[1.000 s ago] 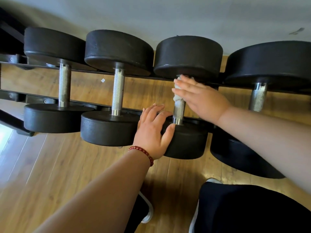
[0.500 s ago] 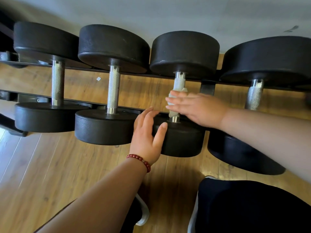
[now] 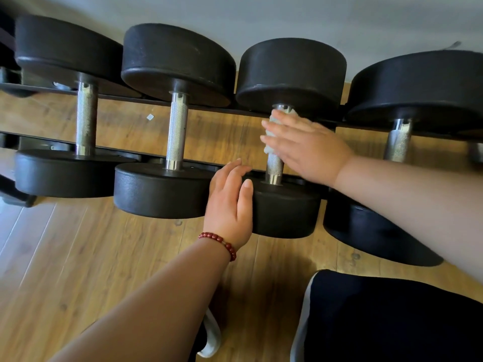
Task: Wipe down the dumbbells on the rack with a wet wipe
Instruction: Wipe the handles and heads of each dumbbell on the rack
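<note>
While you stand over the rack (image 3: 146, 155), four black dumbbells lie side by side across its two rails, handles running away from you.

Right hand (image 3: 308, 150): on the third dumbbell (image 3: 290, 74) from your left. The fingers (image 3: 277, 124) fold over the wet wipe (image 3: 268, 148) and clamp it round the upper part of the knurled handle (image 3: 274, 165), close under the far head. Fingertips reach just past the handle's left edge. The thumb is hidden beneath. The wipe shows as pale bunched cloth between and below the fingers, and the bare lower handle shows under it.

Left hand (image 3: 230, 202): palm rests against the left side of that dumbbell's near head (image 3: 285, 210). It grasps nothing; the fingers are loose and nearly straight, pointing toward the rail, and the thumb lies on the head's top face. A red bead bracelet (image 3: 219, 242) sits at the wrist.

Neighbours: first dumbbell (image 3: 65, 48), second dumbbell (image 3: 177, 58) and fourth dumbbell (image 3: 423, 82), none touched.

Below: wood-plank floor (image 3: 78, 257), your dark shorts (image 3: 392, 317) at lower right, a white shoe edge (image 3: 211, 338) near the left forearm. A pale wall (image 3: 261, 14) stands behind the rack.
</note>
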Motion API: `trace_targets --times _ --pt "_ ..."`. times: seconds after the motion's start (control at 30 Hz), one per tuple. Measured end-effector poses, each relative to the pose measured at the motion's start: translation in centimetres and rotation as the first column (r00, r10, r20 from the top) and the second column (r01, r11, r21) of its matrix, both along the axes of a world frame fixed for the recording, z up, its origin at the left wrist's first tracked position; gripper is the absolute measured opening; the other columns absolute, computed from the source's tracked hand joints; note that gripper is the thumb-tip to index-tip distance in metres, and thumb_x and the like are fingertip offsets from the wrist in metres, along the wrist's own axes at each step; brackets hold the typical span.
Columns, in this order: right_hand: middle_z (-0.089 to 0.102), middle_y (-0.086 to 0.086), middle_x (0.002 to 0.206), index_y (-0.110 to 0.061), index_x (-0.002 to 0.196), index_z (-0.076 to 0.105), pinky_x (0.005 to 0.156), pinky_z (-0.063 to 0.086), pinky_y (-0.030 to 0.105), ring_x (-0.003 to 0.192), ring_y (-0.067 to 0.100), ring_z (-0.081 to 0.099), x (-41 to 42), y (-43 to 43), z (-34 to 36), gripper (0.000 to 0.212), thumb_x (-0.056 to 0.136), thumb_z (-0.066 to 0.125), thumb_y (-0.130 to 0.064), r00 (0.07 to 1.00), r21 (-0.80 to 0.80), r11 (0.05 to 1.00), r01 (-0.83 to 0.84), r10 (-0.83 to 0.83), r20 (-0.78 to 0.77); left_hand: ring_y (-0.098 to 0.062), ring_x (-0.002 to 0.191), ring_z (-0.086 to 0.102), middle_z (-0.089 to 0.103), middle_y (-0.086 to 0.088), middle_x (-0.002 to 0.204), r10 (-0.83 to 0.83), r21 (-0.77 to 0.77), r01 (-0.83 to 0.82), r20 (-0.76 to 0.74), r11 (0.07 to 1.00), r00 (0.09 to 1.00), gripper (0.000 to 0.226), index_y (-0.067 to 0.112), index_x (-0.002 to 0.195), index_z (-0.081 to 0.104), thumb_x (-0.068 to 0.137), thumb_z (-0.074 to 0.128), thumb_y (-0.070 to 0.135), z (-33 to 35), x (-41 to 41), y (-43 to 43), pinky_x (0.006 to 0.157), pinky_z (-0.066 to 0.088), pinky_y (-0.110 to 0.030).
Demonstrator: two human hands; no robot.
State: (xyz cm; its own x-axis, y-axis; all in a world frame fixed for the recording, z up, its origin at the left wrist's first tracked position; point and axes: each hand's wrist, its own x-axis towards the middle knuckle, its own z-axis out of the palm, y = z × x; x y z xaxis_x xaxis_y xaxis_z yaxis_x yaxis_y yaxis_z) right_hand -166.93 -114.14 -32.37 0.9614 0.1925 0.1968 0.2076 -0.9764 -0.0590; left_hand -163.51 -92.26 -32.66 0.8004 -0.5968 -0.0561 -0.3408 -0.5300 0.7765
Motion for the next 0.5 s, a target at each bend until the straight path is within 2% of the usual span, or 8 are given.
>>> trace_targets --times 0.1,0.13,0.17,0.27,0.3,0.37,0.43,0.5 --pt "0.054 0.007 0.141 -0.014 0.129 0.062 0.112 0.025 0.044 0.135 0.028 0.044 -0.5 0.0 -0.5 0.041 0.096 0.039 -0.024 0.958 -0.032 0.962 -0.271 0.267 -0.109 0.001 0.133 0.027 0.04 0.007 0.145 0.004 -0.002 -0.004 0.009 1.0 1.0 0.058 0.022 0.13 0.052 0.092 0.018 0.05 0.1 -0.1 0.0 0.1 0.014 -0.005" --pt "0.055 0.007 0.141 -0.014 0.129 0.062 0.112 0.026 0.043 0.134 0.026 0.046 -0.3 -0.5 -0.3 0.04 0.097 0.04 -0.023 0.952 -0.048 0.956 -0.291 0.285 -0.11 0.003 0.131 0.026 0.041 0.007 0.145 0.006 -0.005 -0.006 0.01 1.0 1.0 0.058 0.022 0.13 0.053 0.092 0.018 0.049 0.1 -0.1 0.0 0.1 0.014 -0.005" --pt "0.055 0.008 0.14 -0.014 0.13 0.061 0.111 0.03 0.043 0.133 0.027 0.047 0.2 -1.0 0.0 0.04 0.097 0.04 -0.022 0.966 -0.055 0.966 -0.252 0.247 -0.082 0.004 0.131 0.026 0.041 0.008 0.144 0.008 -0.008 -0.008 0.008 1.0 1.0 0.058 0.023 0.129 0.053 0.092 0.018 0.049 0.0 -0.1 0.0 0.1 0.014 -0.006" --pt "0.054 0.011 0.141 -0.01 0.129 0.061 0.106 0.039 0.047 0.134 0.03 0.047 1.4 -1.4 0.4 0.041 0.097 0.038 -0.021 0.999 0.027 0.999 0.046 -0.046 0.005 0.0 0.133 0.028 0.041 0.008 0.144 0.011 -0.017 -0.011 0.007 1.0 1.0 0.057 0.023 0.129 0.053 0.092 0.019 0.049 0.0 -0.1 0.0 0.101 0.016 -0.008" --pt "0.053 0.012 0.141 -0.009 0.129 0.061 0.106 0.038 0.049 0.134 0.032 0.046 1.2 -0.8 0.1 0.041 0.097 0.038 -0.02 0.998 0.053 0.996 0.065 -0.065 0.009 -0.001 0.134 0.028 0.041 0.007 0.144 0.009 -0.017 -0.009 0.008 1.0 1.0 0.057 0.022 0.129 0.054 0.092 0.019 0.049 0.0 0.0 0.0 0.101 0.015 -0.008" --pt "0.055 0.013 0.139 -0.009 0.127 0.063 0.107 0.036 0.053 0.133 0.034 0.046 0.1 0.2 -0.8 0.04 0.096 0.04 -0.019 0.997 0.06 0.996 -0.073 0.074 -0.009 -0.004 0.135 0.029 0.041 0.007 0.144 0.006 -0.017 -0.006 0.007 1.0 1.0 0.058 0.022 0.129 0.054 0.092 0.019 0.049 0.0 0.0 0.0 0.101 0.015 -0.008" --pt "0.056 0.009 0.139 -0.012 0.128 0.062 0.107 0.034 0.052 0.132 0.032 0.048 -0.7 0.0 -0.6 0.042 0.095 0.039 -0.022 0.965 0.038 0.97 -0.239 0.242 -0.099 -0.005 0.136 0.028 0.041 0.006 0.145 0.005 -0.015 -0.005 0.012 1.0 1.0 0.058 0.021 0.129 0.054 0.092 0.019 0.049 0.1 0.0 0.0 0.101 0.014 -0.008" --pt "0.053 0.009 0.141 -0.014 0.132 0.059 0.107 0.034 0.049 0.134 0.03 0.045 0.1 -1.0 0.2 0.042 0.096 0.039 -0.02 0.976 0.016 0.981 -0.196 0.196 -0.094 -0.004 0.135 0.028 0.041 0.007 0.144 0.01 -0.02 -0.01 0.011 1.0 1.0 0.058 0.021 0.129 0.054 0.092 0.019 0.049 0.1 0.0 0.0 0.101 0.013 -0.007"
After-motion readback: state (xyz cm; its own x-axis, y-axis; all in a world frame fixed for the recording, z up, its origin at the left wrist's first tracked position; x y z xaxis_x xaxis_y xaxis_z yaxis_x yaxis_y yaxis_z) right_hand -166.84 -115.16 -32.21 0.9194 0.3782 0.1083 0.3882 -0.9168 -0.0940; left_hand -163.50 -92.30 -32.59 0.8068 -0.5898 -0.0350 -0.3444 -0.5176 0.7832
